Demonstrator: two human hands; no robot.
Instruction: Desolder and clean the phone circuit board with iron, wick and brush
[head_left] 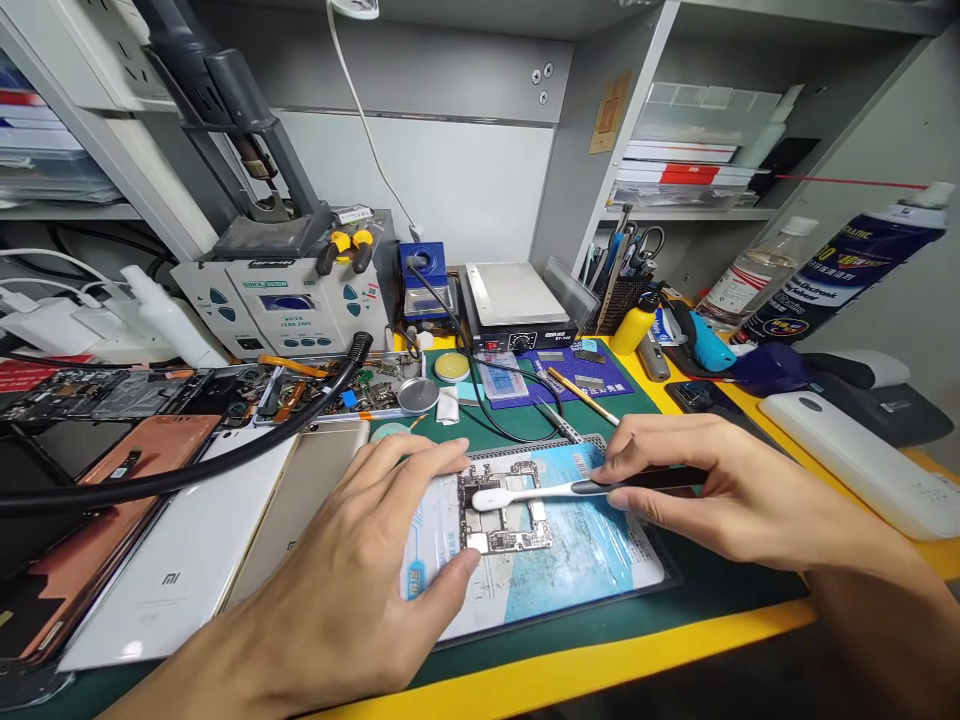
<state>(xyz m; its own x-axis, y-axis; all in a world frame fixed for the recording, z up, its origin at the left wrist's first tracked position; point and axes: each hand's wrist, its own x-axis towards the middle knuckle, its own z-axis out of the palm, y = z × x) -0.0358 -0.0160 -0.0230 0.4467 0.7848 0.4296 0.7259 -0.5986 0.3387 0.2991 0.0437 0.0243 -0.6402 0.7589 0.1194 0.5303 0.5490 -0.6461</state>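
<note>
A phone circuit board (517,540) with a cut-out middle lies on a blue and white plastic-covered sheet (592,560). At its left edge, my left hand (360,570) steadies it, the thumb at the lower corner and the fingertips at the upper one. My right hand (697,490) pinches the dark grip of a toothbrush (536,492) between thumb and fingers. The white brush head lies over the board's left part with its back up; its bristles are hidden. Past the sheet's upper edge, metal tweezers (562,425) lie near my right hand.
Phone back covers (180,540) lie at the left, under a black hose (225,465). Behind stand a hot-air station (292,300) and a heating plate (517,300). A tray of small parts (375,385), a spray can (847,265) and a clear bottle (757,275) stand around the mat.
</note>
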